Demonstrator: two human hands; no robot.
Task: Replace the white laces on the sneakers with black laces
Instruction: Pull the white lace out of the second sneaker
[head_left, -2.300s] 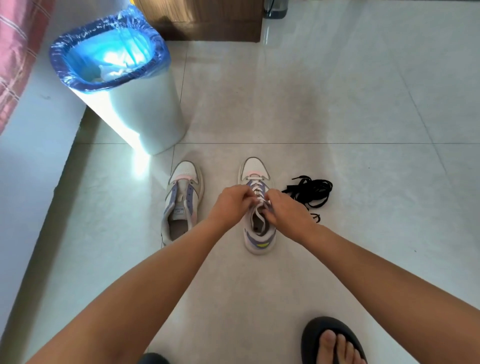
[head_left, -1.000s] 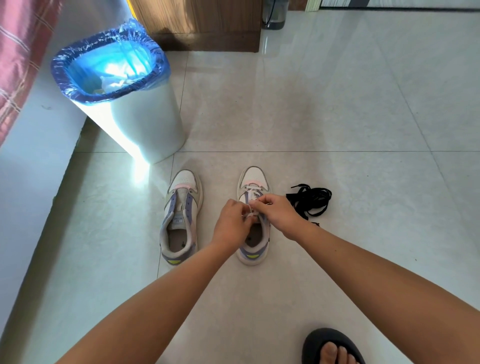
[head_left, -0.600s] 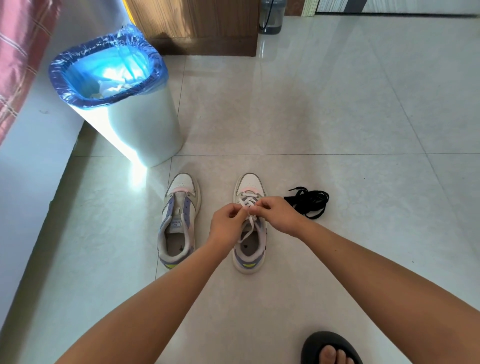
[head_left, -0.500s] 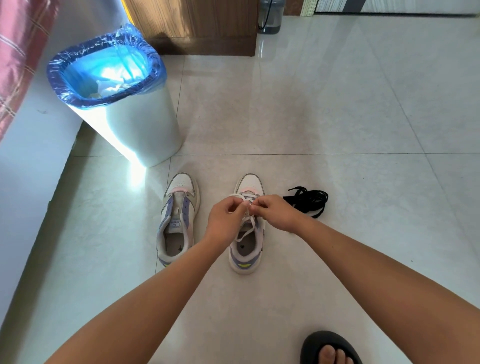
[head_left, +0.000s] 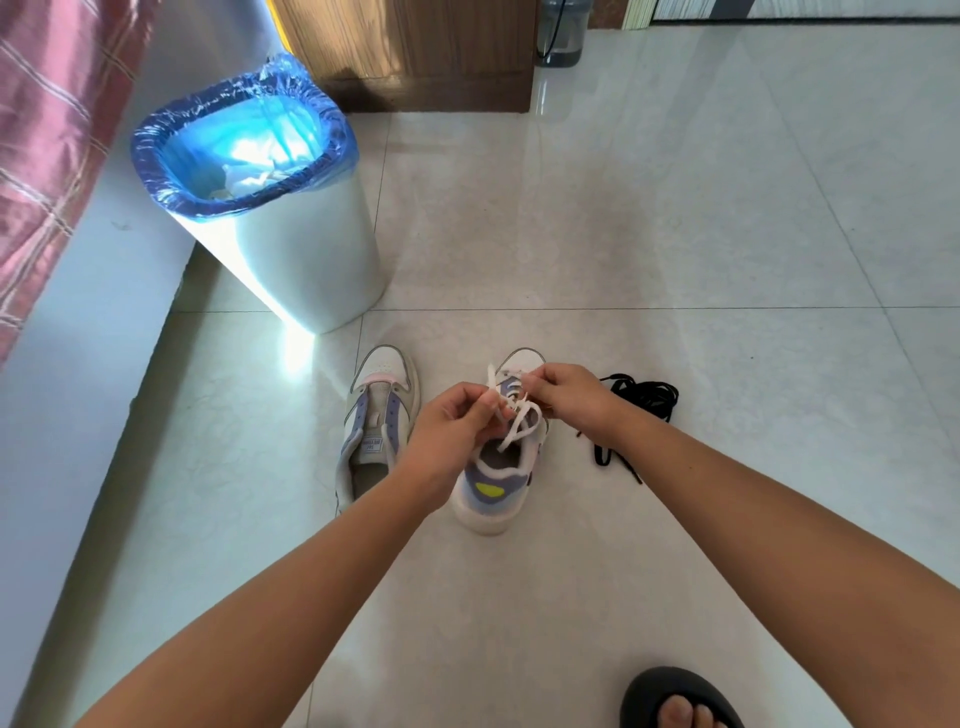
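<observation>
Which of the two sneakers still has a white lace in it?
The right sneaker, the one beside the black laces. Both hands pinch its white lace. The left sneaker, nearer the bin, shows bare eyelets.

White lace (head_left: 521, 422) was loosened further on right sneaker (head_left: 500, 467): where it lay criss-crossed over tongue, loops were drawn up and out of upper eyelets, free end left hanging over shoe opening. Left hand (head_left: 457, 422) was shifted from pinch at mid-tongue to raised pinch on lace strand. Right hand (head_left: 570, 395) was moved forward, toward toe, fingers closed on lace at lower eyelets. Sneaker heel was turned slightly, toward left hand.
</observation>
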